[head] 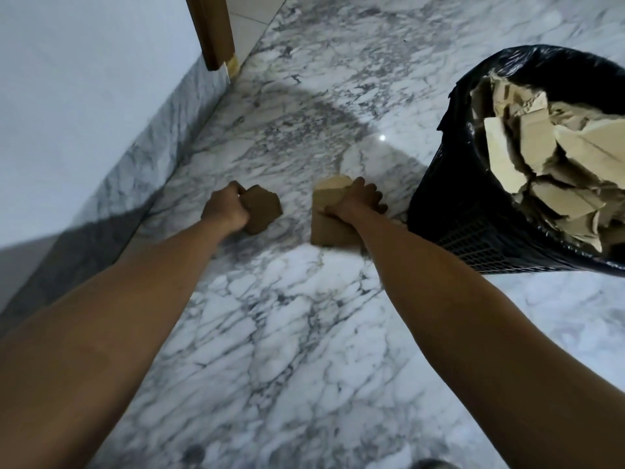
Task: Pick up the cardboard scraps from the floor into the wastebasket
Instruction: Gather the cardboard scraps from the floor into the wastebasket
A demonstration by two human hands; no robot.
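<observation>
Left hand [226, 211]: fist gripping dark scrap [263, 211] at floor. Right hand [356, 204]: fingers curled over larger scrap [329, 218]. Bin [473, 228] just right, near full. Lift flat; drop onto pile centre.

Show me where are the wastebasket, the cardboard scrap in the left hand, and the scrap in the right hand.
wastebasket [473, 231]: head view, on its black mesh side wall.
cardboard scrap in the left hand [265, 211]: head view, on its brown flat face.
scrap in the right hand [326, 198]: head view, on its upper part.

A home hallway: marble floor [304, 333], marble skirting [142, 170], wooden door frame [213, 28].
</observation>
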